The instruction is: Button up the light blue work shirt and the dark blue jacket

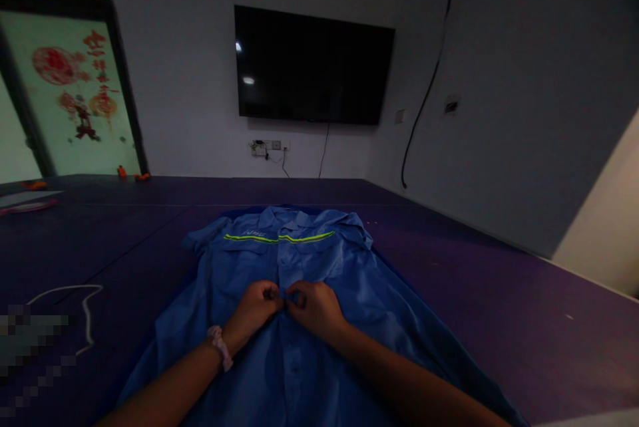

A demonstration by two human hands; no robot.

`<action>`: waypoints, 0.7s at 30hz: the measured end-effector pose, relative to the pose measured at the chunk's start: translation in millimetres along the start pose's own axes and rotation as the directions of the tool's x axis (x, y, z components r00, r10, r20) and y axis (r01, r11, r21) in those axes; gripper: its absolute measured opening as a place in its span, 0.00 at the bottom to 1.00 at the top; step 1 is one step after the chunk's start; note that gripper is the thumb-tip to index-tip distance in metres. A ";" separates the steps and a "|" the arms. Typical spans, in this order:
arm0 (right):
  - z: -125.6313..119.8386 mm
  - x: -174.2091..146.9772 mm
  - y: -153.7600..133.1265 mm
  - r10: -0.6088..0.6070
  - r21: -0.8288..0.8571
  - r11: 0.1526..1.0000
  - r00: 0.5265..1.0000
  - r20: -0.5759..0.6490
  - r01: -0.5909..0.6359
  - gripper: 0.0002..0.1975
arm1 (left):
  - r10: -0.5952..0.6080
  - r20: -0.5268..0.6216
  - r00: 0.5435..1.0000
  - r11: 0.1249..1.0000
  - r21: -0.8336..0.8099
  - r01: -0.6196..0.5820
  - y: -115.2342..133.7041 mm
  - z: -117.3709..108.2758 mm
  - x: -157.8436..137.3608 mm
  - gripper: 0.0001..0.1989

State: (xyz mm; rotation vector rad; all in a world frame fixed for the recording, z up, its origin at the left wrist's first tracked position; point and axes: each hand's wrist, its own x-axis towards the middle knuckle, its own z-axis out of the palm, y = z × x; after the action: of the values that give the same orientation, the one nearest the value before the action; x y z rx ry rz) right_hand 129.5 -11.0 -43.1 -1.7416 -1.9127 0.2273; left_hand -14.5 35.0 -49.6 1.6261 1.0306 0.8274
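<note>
1. A blue shirt (pixel 299 354) lies front side up on the purple floor (pixel 449 267), right before the person, collar at the far end.
2. Bright yellow-green stripes (pixel 252 238) go across its chest.
3. The left hand (pixel 259 304) pinches the shirt's front strip (pixel 291 360) with its fingertips. A pale hair band (pixel 219 347) is on that wrist.
4. The right hand (pixel 315 306) pinches the same strip, just beside the left.
5. A white cord (pixel 88 320) curls on the floor, left of the shirt.
6. A big black TV (pixel 314 66) hangs on the far wall (pixel 190 68).
</note>
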 end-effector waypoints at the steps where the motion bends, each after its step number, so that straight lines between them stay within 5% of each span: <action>1: 0.3 0.0 0.2 -0.003 0.000 1.000 1.000 -0.001 0.003 0.13 | 0.009 -0.001 1.000 1.000 0.010 -0.009 -0.3 0.0 0.4 0.04; 21: 1.0 1.1 4.2 -0.006 -0.032 0.999 0.999 -0.054 0.005 0.15 | 0.065 -0.047 0.997 0.996 0.056 -0.063 2.8 2.0 -1.7 0.12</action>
State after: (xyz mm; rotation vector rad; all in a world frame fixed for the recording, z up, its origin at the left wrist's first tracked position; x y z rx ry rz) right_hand 132.7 -9.1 -45.6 -1.7448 -1.8917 0.1470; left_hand -12.8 32.3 -47.5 1.6998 1.0479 0.8926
